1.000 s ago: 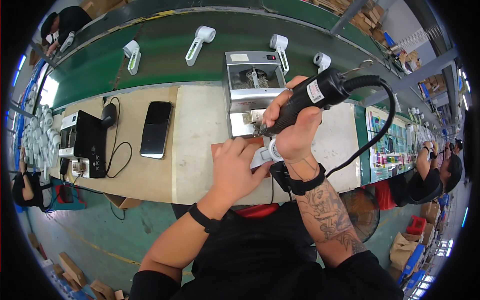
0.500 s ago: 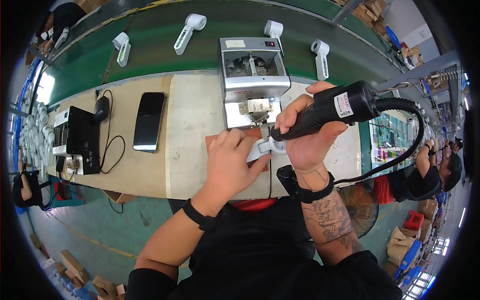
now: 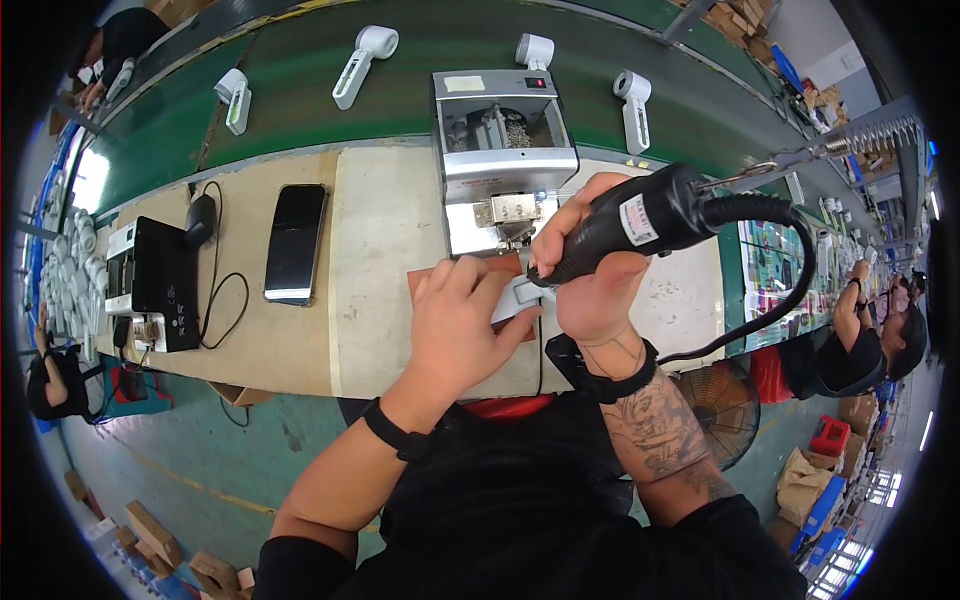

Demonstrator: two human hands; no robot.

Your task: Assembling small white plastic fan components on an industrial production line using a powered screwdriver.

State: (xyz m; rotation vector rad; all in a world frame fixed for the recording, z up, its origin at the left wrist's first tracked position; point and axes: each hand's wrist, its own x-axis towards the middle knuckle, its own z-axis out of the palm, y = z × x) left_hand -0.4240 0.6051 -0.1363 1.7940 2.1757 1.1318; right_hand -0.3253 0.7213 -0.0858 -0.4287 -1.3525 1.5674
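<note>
My left hand [image 3: 455, 325] is closed on a white handheld fan [image 3: 510, 304], pressing it down on a reddish-brown pad [image 3: 421, 284]. Much of the fan is hidden under my fingers. My right hand [image 3: 600, 305] wraps round a black electric screwdriver [image 3: 618, 225], which lies tilted with its front end over the fan, close to my left fingertips. Its bit is hidden from sight. Just beyond both hands stands a silver-grey screw feeder [image 3: 508, 165] with loose screws in its open tray.
Several white fans, one of them a handheld fan [image 3: 364, 65], lie on the green conveyor belt [image 3: 290, 95]. On the table's left are a phone [image 3: 296, 243] and a second black feeder [image 3: 160, 285]. A spring [image 3: 870, 140] and a cable run from the screwdriver. Co-workers sit both sides.
My right hand has brought the screwdriver a little leftward, over the fan. My left hand stays nearly still. Fans on the belt have shifted left.
</note>
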